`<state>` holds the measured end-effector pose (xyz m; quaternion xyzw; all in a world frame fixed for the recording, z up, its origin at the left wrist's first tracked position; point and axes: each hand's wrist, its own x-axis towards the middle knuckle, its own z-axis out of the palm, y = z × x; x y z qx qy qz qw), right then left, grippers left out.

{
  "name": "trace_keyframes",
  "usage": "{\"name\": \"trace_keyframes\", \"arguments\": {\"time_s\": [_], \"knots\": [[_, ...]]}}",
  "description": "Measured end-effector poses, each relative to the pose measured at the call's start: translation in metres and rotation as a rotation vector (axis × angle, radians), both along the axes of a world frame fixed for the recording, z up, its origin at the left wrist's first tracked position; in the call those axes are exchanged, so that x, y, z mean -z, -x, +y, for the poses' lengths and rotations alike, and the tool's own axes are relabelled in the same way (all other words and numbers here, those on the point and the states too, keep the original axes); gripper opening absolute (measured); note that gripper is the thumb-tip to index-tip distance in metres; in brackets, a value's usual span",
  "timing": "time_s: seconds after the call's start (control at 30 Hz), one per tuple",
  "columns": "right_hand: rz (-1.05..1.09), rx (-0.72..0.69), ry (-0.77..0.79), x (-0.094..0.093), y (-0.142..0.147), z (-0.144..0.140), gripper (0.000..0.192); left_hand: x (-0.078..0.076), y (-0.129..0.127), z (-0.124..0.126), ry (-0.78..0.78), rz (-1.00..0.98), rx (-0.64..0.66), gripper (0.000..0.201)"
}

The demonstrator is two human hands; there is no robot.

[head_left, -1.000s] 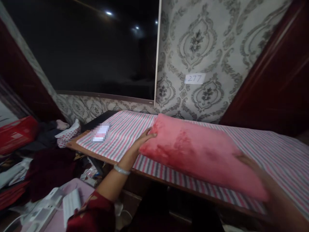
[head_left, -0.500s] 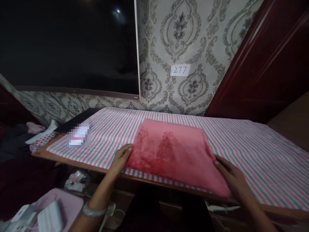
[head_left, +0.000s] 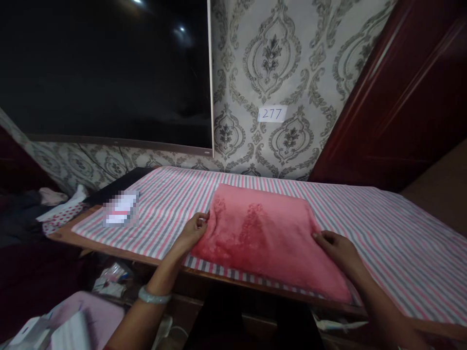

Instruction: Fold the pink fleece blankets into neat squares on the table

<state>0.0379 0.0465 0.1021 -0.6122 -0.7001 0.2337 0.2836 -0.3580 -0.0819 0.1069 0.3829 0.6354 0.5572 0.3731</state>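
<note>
A folded pink plush cloth [head_left: 270,243] lies flat on a striped cloth [head_left: 168,209] that covers the table, its near edge along the table's front. Darker red patches mark its left half. My left hand [head_left: 195,231] pinches the left edge of the plush cloth between thumb and fingers, with a pale bangle [head_left: 153,295] on that wrist. On the opposite side, my right hand [head_left: 335,248] grips the right edge, thumb on top and fingertips partly hidden.
A blurred white item [head_left: 121,209] rests at the table's left. Behind stand a large dark screen [head_left: 109,73] and a patterned wall with a paper [head_left: 272,113] reading 277. Below left, a pink stool [head_left: 104,316] carries white items. A dark red panel [head_left: 397,107] rises at right.
Both hands have moved slightly inward and now pinch the side edges of the plush cloth. The left edge is gathered a little. The camera view has shifted slightly.
</note>
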Motion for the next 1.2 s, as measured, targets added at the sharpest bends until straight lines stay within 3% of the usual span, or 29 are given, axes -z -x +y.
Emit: {"name": "trace_keyframes", "arguments": {"time_s": [0.13, 0.33, 0.5, 0.6, 0.73, 0.83, 0.97, 1.1, 1.2], "knots": [[0.094, 0.109, -0.109, 0.005, -0.002, -0.002, 0.043, 0.002, -0.003, 0.002, -0.012, 0.055, 0.075, 0.028], [0.369, 0.161, 0.095, 0.024, -0.009, -0.003, 0.037, -0.008, 0.0, -0.004, -0.033, 0.129, 0.163, 0.023], [0.377, 0.071, 0.237, 0.008, -0.001, -0.004, 0.047, -0.009, 0.001, 0.009, -0.057, 0.358, 0.024, 0.011], [0.232, 0.054, 0.13, 0.001, 0.002, -0.001, 0.043, -0.008, 0.0, 0.016, -0.118, 0.413, -0.066, 0.01], [0.141, 0.138, -0.068, 0.014, -0.001, 0.004, 0.038, -0.006, 0.006, 0.015, -0.128, 0.404, -0.146, 0.012], [0.2, 0.116, 0.01, 0.023, -0.003, 0.004, 0.038, -0.003, 0.011, 0.011, -0.083, 0.346, -0.083, 0.016], [0.484, -0.017, 0.258, 0.016, 0.0, 0.005, 0.038, -0.012, 0.01, 0.017, -0.049, 0.197, 0.097, 0.022], [0.663, -0.024, 0.309, 0.002, 0.008, 0.023, 0.035, -0.031, 0.008, 0.045, 0.034, -0.008, 0.22, 0.034], [0.681, 0.008, 0.318, -0.006, 0.016, 0.046, 0.031, -0.04, 0.011, 0.08, 0.094, 0.018, 0.214, 0.033]]}}
